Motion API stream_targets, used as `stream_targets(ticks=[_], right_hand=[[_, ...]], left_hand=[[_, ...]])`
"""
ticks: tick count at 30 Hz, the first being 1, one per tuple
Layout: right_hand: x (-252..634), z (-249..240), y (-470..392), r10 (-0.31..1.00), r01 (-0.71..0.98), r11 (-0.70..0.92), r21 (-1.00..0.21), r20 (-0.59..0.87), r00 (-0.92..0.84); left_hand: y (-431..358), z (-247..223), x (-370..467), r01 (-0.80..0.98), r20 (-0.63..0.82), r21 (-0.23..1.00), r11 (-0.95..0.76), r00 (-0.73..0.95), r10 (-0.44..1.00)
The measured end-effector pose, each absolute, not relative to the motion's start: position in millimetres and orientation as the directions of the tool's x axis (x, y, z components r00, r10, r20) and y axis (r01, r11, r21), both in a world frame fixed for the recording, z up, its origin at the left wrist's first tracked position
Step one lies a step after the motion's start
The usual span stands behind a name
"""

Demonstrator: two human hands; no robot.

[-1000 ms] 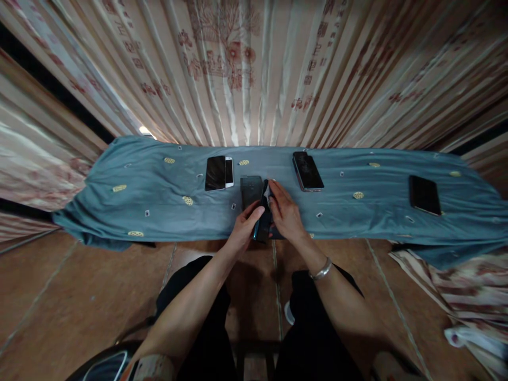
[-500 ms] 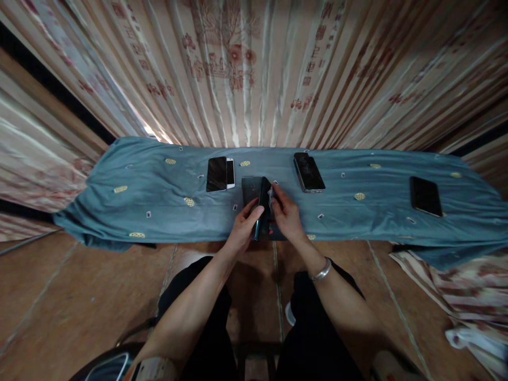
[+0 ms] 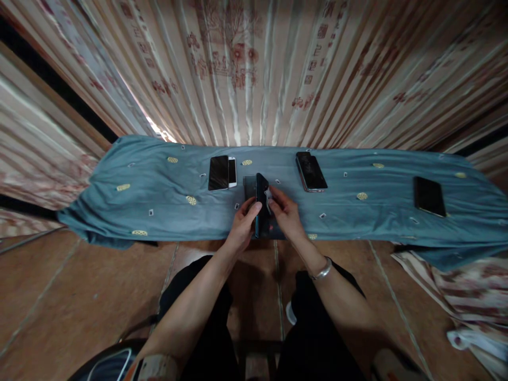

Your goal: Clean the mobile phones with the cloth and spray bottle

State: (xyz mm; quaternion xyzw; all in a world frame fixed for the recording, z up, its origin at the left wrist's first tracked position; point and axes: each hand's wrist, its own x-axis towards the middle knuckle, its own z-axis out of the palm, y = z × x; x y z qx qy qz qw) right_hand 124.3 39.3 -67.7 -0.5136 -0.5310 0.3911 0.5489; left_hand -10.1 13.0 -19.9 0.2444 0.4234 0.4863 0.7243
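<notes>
My left hand [image 3: 245,218] grips a dark phone [image 3: 260,203] with a bluish edge, its thumb along the near side. The phone stands tilted on its long edge, above the front middle of the cloth. My right hand [image 3: 286,212] pinches a small pale tissue or cloth [image 3: 267,201] against the phone's right-hand face. The fingertips behind the phone are partly hidden. Under and beside the phone lies a flat dark item [image 3: 249,186], mostly covered by my hands; I cannot make out what it is.
A teal patterned cloth [image 3: 166,206] covers the long bench. A black phone [image 3: 218,173] overlaps a white phone [image 3: 232,173] at left. Stacked dark phones [image 3: 311,172] lie right of centre, and another dark phone [image 3: 429,196] lies far right. A pleated curtain [image 3: 270,74] hangs behind.
The phone has turned more upright on its edge and shifted slightly left. My right hand, with the pale tissue, has moved a little lower along its face. The camera view has shifted slightly.
</notes>
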Motion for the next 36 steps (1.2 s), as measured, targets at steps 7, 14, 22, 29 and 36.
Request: stream_targets(ticks=[7,14,22,29,36], right_hand=[[119,-64,33,0.974,0.181,0.186,-0.966,0.205,0.095],[113,-62,27,0.986,0.135,0.135,-0.982,0.147,0.082],[116,-53,22,0.993,0.159,0.101,-0.982,0.110,0.049],[121,-52,21,0.989,0.165,0.148,-0.975,0.144,-0.036],[120,-52,19,0.983,0.135,0.172,-0.976,0.162,-0.081]], left_hand=[[17,-23,-9,-0.504,-0.379,0.787,0.356,0.061,0.923],[20,-21,-18,-0.501,-0.341,0.787,0.360,0.134,0.930],[19,-19,-24,-0.478,-0.370,0.721,0.502,0.347,0.862],[17,-32,-27,-0.455,-0.327,0.745,0.488,0.388,0.861],[15,-26,-31,-0.323,-0.309,0.854,0.407,0.315,0.898]])
